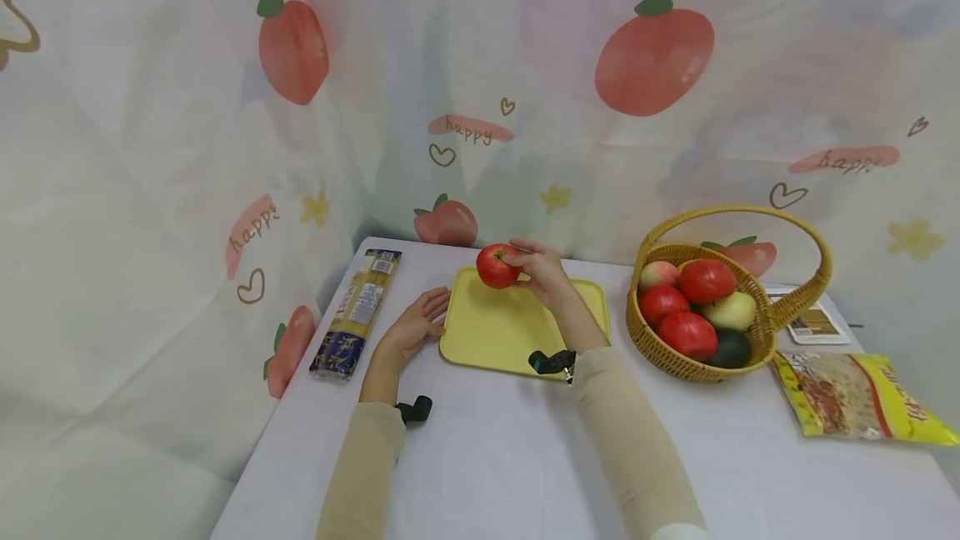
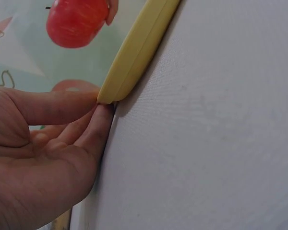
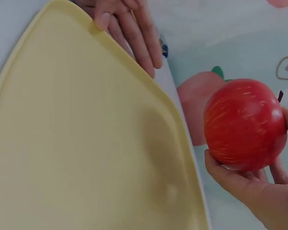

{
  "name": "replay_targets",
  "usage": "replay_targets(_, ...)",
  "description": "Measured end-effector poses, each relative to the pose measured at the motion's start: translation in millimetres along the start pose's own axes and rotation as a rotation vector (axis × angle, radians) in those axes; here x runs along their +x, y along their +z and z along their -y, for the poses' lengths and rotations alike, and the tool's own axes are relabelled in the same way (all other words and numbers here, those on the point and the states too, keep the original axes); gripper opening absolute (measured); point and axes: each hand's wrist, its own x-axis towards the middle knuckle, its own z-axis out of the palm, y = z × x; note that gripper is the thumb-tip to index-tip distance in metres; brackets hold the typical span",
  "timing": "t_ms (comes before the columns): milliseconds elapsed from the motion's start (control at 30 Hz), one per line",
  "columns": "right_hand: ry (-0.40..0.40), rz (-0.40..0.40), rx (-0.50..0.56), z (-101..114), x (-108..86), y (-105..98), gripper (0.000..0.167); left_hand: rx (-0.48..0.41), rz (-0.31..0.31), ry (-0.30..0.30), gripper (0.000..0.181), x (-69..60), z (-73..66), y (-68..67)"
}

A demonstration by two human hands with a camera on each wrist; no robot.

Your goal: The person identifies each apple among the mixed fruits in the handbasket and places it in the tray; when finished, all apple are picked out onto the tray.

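Note:
My right hand (image 1: 542,272) holds a red apple (image 1: 498,266) between thumb and fingers, above the far side of a yellow tray (image 1: 510,327). In the right wrist view the apple (image 3: 246,125) is held up beside the tray, its dark stem showing. My left hand (image 1: 412,325) is at the tray's left edge. Its thumb lies on the rim and its fingers extend along the outside. The left wrist view shows the left hand (image 2: 48,143) pinching the tray's rim (image 2: 134,52) between thumb and a finger.
A wicker basket (image 1: 767,348) of fruit and vegetables with a tall handle stands right of the tray. Beyond it are a yellow food bag (image 1: 855,394) and a white flat pack (image 1: 832,332). A noodle packet (image 1: 356,315) lies left. A patterned curtain (image 1: 480,48) hangs behind.

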Motion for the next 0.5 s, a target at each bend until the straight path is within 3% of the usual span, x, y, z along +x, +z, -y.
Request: replay_targets(500, 0.017, -0.041, -0.089, -24.6, 17.9, 15.0, 0.059, 0.010, 0.009, 0.007, 0.092, 1.1, 0.9, -1.9)
